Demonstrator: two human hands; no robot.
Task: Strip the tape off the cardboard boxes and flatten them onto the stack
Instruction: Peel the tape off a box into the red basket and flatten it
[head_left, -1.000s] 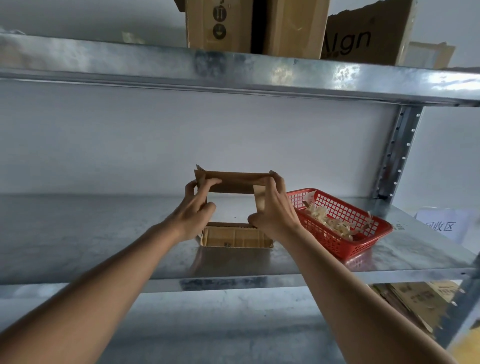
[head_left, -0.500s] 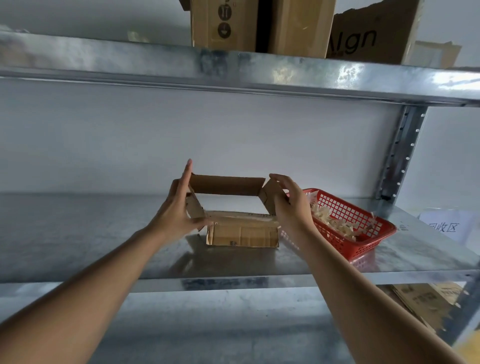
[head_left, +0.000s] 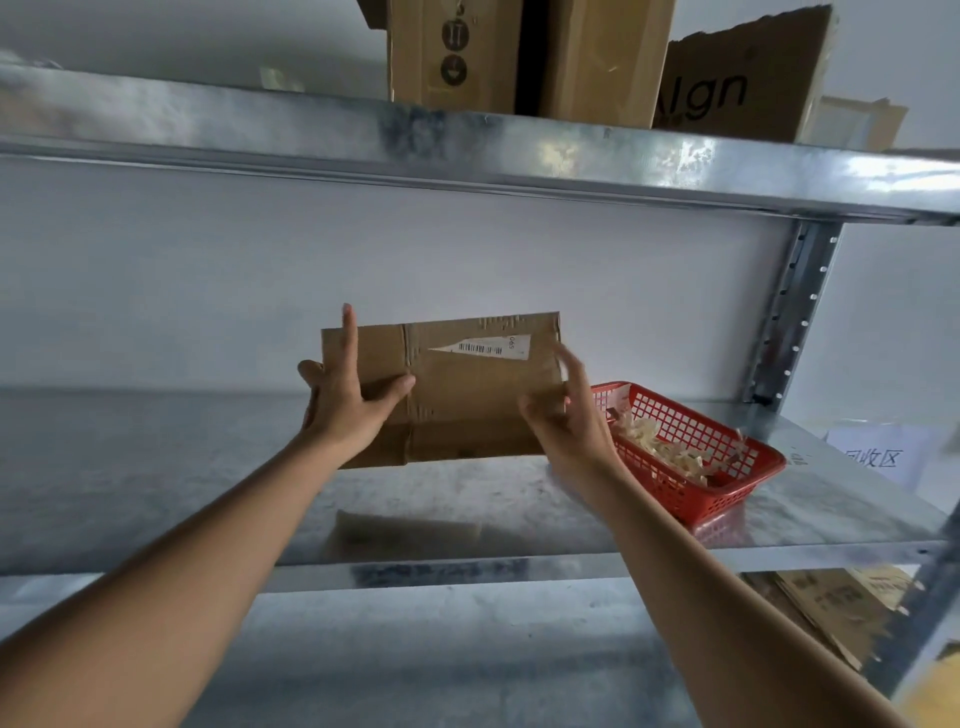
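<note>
Collapsed cardboard box (head_left: 467, 395) held upright over the metal shelf (head_left: 156, 483), just left of the red basket (head_left: 727, 467).

Left hand (head_left: 348, 410) grips the box's left edge: thumb across the front face, index finger straight up along the edge, the other fingers hidden behind. Right hand (head_left: 566, 415) is at the box's right edge and motion-blurred; cannot tell whether its fingers grip it or are let go. Box looks light and thin, stiff across the panels but floppy at the creases, so likely to spring back open. Best to hold it by both short edges, or flat-palm the faces. Barcode label (head_left: 483, 347) remains on the upper front; scuffed strips suggest the tape is mostly off. Basket holds pale tape scraps (head_left: 660, 447). Flattened cardboard (head_left: 831, 608) lies on the level below the basket, probably the stack.
</note>
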